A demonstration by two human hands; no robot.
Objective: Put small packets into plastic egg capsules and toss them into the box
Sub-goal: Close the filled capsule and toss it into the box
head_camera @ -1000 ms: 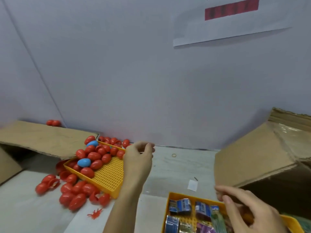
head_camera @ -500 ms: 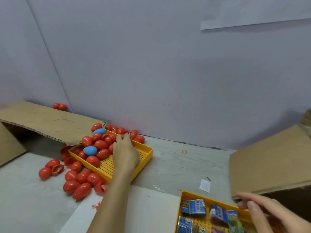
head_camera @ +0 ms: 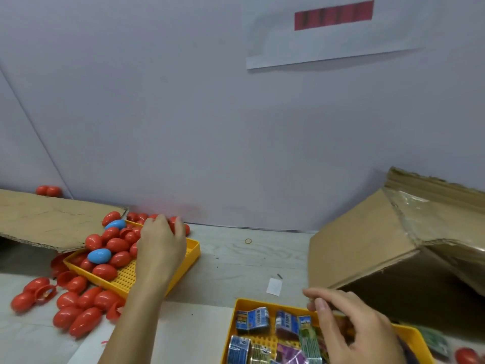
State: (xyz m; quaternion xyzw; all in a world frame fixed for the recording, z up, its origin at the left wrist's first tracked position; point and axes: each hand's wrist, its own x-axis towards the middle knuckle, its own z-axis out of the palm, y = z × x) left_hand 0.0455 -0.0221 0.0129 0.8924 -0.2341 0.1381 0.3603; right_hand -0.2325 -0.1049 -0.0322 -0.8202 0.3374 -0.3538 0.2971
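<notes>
From the head camera, the left hand (head_camera: 160, 248) reaches forward over the yellow tray of eggs (head_camera: 193, 252), its fingers curled down onto the red egg capsules (head_camera: 118, 244) heaped at the tray's far left; the fingertips are behind the knuckles, so I cannot tell whether they have closed on one. The eggs lie just left of and beyond that hand, most with their long axis pointing roughly leftward and away, and two blue eggs (head_camera: 99, 255) sit among them. The right hand (head_camera: 349, 329) hovers over the packet tray (head_camera: 237, 307), fingers loosely bent, holding nothing I can see; the small packets (head_camera: 252, 317) lie directly below and left of its fingertips. The cardboard box (head_camera: 393, 243) stands nearer the right hand. The packet tray's near part is cut off.
</notes>
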